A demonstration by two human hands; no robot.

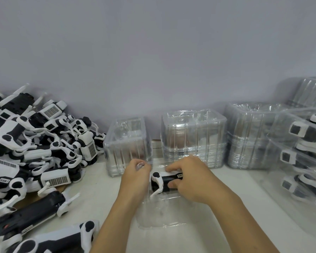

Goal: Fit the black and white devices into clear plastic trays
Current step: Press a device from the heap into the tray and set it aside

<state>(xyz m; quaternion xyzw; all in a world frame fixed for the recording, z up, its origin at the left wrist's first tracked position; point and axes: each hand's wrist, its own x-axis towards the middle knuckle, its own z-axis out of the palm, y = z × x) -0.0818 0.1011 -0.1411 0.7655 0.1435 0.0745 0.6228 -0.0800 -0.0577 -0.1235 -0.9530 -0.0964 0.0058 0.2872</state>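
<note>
Right hand (190, 177) grips device (164, 182) over tray (159, 212) on table (235, 207); left hand (135, 177) pinches tray's far-left edge.

The stacked trays (193, 139) at the far side are clear, glossy ribbed plastic. The piled devices (35, 143) on the left are smooth black-and-white plastic. The table (226, 179) looks matt white.
</note>
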